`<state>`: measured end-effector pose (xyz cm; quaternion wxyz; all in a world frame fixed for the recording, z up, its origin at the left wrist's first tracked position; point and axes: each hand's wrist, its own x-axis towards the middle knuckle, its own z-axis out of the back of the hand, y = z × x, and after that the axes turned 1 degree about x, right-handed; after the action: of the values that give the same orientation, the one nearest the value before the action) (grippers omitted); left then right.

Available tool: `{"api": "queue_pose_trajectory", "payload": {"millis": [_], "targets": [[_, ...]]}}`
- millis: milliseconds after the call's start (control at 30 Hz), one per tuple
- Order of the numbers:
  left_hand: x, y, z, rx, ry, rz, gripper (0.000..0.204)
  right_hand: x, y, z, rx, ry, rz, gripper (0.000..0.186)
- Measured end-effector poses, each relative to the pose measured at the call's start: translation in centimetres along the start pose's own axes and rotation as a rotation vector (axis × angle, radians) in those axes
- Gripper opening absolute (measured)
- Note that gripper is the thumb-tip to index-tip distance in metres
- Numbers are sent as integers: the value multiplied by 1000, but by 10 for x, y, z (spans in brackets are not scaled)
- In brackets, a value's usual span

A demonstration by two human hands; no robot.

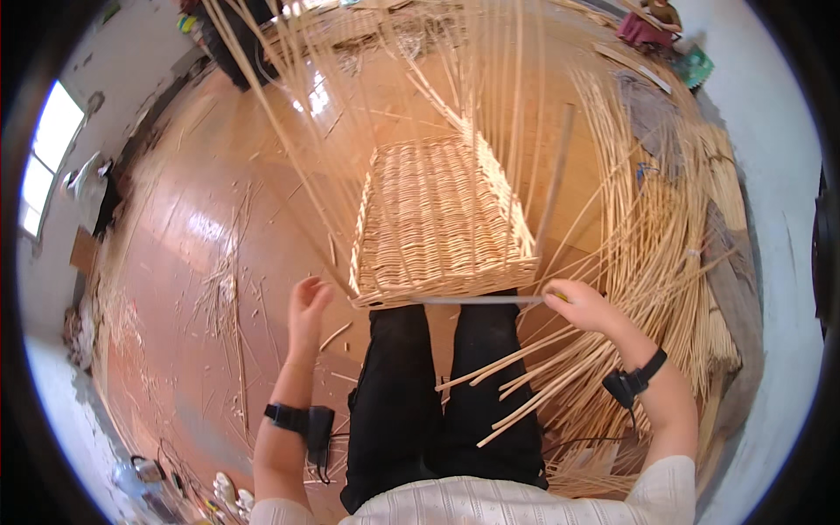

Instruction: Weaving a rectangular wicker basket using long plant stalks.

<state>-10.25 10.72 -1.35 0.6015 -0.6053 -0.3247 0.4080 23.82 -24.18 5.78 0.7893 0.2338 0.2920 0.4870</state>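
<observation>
A shallow rectangular wicker basket [429,210] with a closely woven base stands by my knees, its long upright stakes rising out of the far end and sides. My right hand [579,306] is closed at its near right corner, round the end of a long thin grey rod [477,300] with a bit of yellow at the grip. The rod lies level along the basket's near edge. Just outside the near left corner, my left hand [310,306] is raised with fingers loosely bent and apart, and nothing shows in it.
A large heap of pale wicker rods [647,262] spreads on the right, some ends reaching over my right leg. Offcuts [229,289] litter the brown floor on the left. Other people [647,26] are at the far right and far left. A kettle [144,472] stands at lower left.
</observation>
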Motion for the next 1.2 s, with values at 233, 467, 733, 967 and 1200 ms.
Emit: {"api": "queue_pose_trajectory", "payload": {"millis": [233,467,733,967,1200], "targets": [[8,3,-31,-9,273,124,25,-8,2,-32,329,66,-272,33],[-7,-9,-62,-240,451,85,11,24,62,-69,651,-327,-199,33],[0,-11,-72,-98,567,87,22,86,95,-100,334,-495,-161,35],[-2,-14,-91,7,448,113,28,141,84,-80,-280,-172,-344,23],[-18,-7,-84,-38,338,45,29,78,151,-98,81,-643,-38,41]]}}
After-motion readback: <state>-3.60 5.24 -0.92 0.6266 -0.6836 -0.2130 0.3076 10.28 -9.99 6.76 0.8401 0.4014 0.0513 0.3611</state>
